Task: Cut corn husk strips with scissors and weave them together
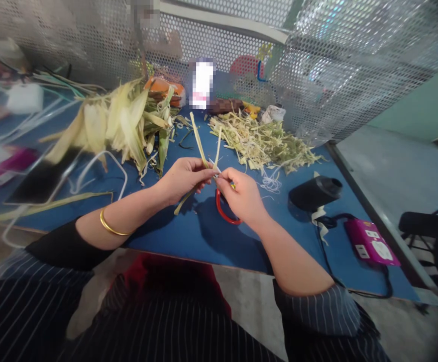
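My left hand is closed, pinching a narrow pale-green corn husk strip that sticks up above the fingers. A lower end of husk hangs below that palm. My right hand meets it at the fingertips, closed around red-handled scissors; their thin blades show between the two hands. A second strip end rises beside the blades, and the fingers hide where the strips meet. Both hands are above the blue table.
Corn husks lie in a heap at the back left, husk scraps at the back right. White string, a black cylindrical device and a magenta box with a cable are on the right. A perforated screen stands behind.
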The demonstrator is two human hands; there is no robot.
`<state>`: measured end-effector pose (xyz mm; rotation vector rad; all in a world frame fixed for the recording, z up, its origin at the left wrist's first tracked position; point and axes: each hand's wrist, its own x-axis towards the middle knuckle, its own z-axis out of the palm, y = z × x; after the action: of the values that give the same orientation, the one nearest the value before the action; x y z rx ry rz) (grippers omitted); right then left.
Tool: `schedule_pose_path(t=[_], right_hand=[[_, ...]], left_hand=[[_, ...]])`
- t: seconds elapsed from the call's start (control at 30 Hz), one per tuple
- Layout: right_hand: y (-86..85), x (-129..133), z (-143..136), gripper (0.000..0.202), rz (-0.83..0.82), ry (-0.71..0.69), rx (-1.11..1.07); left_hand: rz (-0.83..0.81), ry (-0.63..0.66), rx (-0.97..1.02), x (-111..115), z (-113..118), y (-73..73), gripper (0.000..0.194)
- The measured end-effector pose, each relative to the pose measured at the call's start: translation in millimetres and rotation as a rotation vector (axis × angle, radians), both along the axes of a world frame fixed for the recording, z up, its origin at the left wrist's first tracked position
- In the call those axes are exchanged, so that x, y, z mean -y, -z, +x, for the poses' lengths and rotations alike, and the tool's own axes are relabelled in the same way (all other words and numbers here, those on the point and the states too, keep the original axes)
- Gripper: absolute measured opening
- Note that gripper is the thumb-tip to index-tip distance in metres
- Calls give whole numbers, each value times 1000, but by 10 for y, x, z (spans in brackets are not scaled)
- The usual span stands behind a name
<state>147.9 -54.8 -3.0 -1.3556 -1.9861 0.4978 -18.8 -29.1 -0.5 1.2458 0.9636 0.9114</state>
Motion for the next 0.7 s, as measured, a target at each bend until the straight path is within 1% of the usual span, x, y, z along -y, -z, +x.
schedule_pose_path(t=[0.13, 0.27, 0.4, 0.5, 0.6, 0.67, 0.7], right_hand=[[-93, 32, 34, 18, -135, -53, -56], [-129, 48, 41, 20, -178, -64, -91], [-136, 58, 17, 20, -213, -57, -151], [-135, 54, 13, 22, -283, -51, -253], [-106, 13, 40, 30, -370, -48, -367], [-63, -33, 65, 36, -406, -12, -466], [-37, -58, 75, 36, -416, 5, -529]], left_hand=[[28, -32, -84, -9, 20, -23, 13], [74, -65, -105, -18, 40, -32, 10], [90, -97, -120, -40, 24, -10, 15], [16, -33, -85, -68, -18, -20, 20], [-94, 57, -20, -84, -60, -71, 26], [-132, 82, -1, -81, -76, -103, 25], [-140, 90, -3, -77, -80, -112, 24]])
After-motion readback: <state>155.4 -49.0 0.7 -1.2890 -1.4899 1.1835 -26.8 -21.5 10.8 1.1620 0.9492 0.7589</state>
